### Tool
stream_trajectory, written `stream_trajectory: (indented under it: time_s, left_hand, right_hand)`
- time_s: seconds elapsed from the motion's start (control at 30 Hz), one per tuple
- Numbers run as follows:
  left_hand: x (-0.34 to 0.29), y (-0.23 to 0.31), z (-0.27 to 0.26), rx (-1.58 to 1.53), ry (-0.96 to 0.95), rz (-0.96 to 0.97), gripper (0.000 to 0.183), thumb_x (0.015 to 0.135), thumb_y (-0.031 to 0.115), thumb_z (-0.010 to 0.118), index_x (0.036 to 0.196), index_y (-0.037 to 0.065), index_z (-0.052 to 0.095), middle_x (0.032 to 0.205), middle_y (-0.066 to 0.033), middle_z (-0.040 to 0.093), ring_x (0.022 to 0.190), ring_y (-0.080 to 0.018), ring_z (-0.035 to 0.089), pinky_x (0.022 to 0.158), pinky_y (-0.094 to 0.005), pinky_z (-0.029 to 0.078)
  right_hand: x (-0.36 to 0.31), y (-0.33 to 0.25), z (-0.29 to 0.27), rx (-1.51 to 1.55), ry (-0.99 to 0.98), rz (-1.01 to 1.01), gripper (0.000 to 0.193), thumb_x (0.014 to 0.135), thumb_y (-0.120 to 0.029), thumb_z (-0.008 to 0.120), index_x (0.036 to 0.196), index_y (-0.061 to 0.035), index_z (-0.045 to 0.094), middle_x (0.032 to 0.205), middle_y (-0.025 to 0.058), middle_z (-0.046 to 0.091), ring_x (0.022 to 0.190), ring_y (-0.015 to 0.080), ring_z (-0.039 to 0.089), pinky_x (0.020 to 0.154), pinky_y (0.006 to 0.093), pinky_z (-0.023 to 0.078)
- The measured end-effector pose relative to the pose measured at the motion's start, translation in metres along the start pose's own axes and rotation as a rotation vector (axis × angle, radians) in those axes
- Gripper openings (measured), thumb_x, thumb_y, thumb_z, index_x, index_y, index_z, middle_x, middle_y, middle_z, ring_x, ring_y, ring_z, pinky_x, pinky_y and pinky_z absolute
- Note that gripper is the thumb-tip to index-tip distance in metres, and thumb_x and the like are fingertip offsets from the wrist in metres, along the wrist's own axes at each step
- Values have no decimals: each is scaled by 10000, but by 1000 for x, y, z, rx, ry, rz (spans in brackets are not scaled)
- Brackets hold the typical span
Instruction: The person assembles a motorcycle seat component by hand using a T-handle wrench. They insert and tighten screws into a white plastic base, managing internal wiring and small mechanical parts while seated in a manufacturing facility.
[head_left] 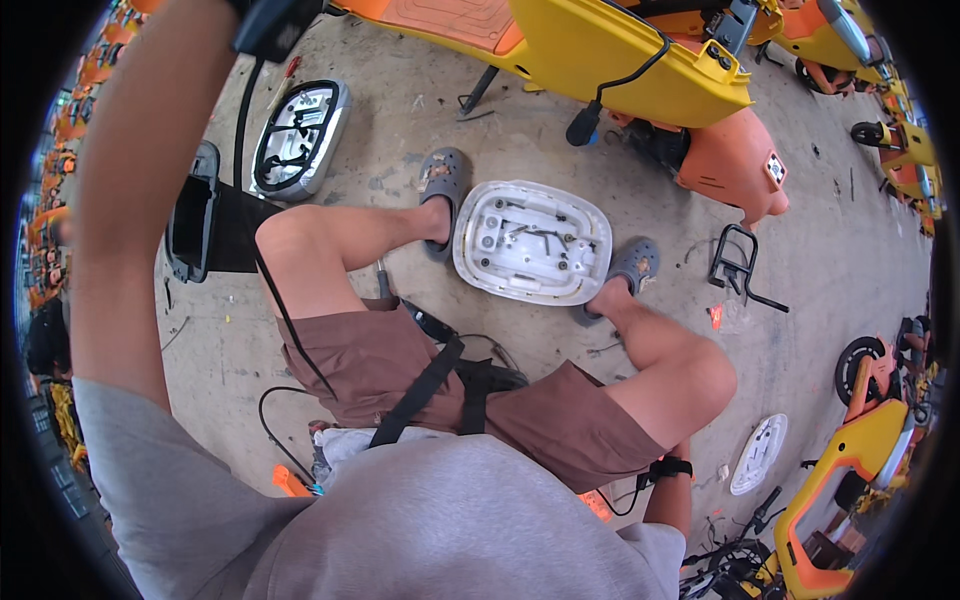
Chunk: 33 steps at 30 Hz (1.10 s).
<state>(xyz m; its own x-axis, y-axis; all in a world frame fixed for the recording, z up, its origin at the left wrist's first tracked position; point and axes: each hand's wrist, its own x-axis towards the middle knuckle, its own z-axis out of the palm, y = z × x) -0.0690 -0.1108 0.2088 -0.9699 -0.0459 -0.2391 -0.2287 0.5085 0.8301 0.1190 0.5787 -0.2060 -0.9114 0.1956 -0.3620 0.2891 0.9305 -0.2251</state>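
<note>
My left arm (150,200) reaches up past the top edge; the hand is outside the view. By its wrist is a black strapped device (275,30), from which a black cable hangs down over my thigh. Only a sliver of my right hand (684,449) shows past a black wristband (670,468), beside my right thigh; its fingers are hidden. Between my feet lies a white plastic shell (532,243), its ribbed inside facing up, with small dark fittings in it. Neither foot's grey clog covers it.
Ahead stands a yellow and orange scooter body (620,60). To the left are a black-rimmed white case (300,140) and a dark grey tray (195,225). On the right lie a bent black metal bracket (745,265) and a white panel (760,455), near another scooter frame (840,500).
</note>
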Motion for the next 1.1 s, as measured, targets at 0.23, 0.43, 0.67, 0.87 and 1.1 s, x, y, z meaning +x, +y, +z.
stream_trajectory:
  time_s: [0.23,0.43,0.67,0.87,1.1]
  left_hand:
    - [11,-34,47,-949,96,231,394,973,254,564,637,167,377,509,53,324,399,-81,288,381,-236,242]
    - [-12,-182,115,-1021,236,-123,342,964,241,595,694,143,410,565,43,351,467,-93,306,439,-258,265]
    - [-24,-177,148,126,266,218,311,950,258,633,790,-8,614,642,-81,591,524,-193,522,521,-302,415]
    - [-34,-203,147,437,-77,175,294,882,252,659,1021,-6,684,939,-217,708,897,-397,673,802,-442,532]
    - [-44,-200,143,396,-29,148,335,885,250,653,1087,-17,656,986,-235,699,959,-412,650,852,-459,516]
  right_hand:
    - [-2,6,-6,-11,39,35,504,876,-474,513,1228,-126,606,1171,162,574,1111,363,534,917,464,442]
    - [5,-9,-15,-28,40,0,516,883,-479,491,1263,-142,587,1221,142,557,1155,345,513,948,457,429]
    - [32,-79,-3,-129,-55,-213,531,892,-484,466,1302,-161,565,1280,118,537,1206,325,488,985,448,414]
    - [91,-223,75,-296,-351,-733,545,899,-488,445,1336,-177,546,1330,97,520,1249,308,468,1016,441,401]
    - [146,-282,143,-577,-569,-959,564,908,-493,420,1376,-196,524,1389,73,500,1300,288,443,1052,433,386]
